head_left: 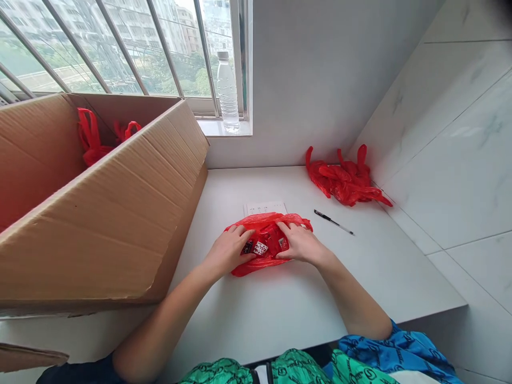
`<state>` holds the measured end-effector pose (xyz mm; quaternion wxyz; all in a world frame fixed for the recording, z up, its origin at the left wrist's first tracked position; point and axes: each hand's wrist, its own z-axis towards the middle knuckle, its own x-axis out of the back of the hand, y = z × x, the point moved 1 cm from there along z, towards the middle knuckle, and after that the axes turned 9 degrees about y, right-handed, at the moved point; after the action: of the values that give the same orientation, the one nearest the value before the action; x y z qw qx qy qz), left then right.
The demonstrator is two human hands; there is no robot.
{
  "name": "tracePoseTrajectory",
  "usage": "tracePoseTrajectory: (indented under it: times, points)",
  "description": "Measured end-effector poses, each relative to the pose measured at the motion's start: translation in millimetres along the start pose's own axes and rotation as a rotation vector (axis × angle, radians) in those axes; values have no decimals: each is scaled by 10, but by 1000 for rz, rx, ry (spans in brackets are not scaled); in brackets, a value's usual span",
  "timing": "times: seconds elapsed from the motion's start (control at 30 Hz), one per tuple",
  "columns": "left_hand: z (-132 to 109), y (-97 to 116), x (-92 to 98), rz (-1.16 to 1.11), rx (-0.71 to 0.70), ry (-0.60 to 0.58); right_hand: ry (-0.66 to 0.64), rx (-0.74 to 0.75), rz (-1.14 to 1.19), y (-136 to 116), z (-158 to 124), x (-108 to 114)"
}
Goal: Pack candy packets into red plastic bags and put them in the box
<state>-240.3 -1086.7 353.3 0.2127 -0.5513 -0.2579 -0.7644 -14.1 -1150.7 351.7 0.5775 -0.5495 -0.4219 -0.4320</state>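
Note:
A red plastic bag [256,268] lies open on the white table, with several small red packets [272,238] inside it. My left hand [231,249] reaches into the bag's left side, its fingers apart around the packets there. On the right side, my right hand [299,242] rests at the packets with thumb and fingers spread. Neither hand has visibly closed round a packet. Just behind the bag, a sheet of paper with writing [265,207] is partly covered by it.
A large cardboard box [100,213] with red bags [94,144] inside fills the left. More red bags [346,178] lie at the back right, near a black pen [334,222]. A water bottle [228,96] stands on the windowsill. White table [392,277] ends at the right.

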Motion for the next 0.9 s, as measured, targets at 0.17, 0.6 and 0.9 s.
tracePoseTrajectory:
  times: [0.17, 0.6, 0.9]
  points:
    - [45, 95, -14, -30, -22, 49, 143, 142, 164, 12, -29, 63]
    - [67, 199, 83, -428, 168, 290, 135, -97, 1338, 253, 37, 215]
    - [78, 351, 16, -1115, 350, 170, 58, -6, 1171, 69, -36, 227]
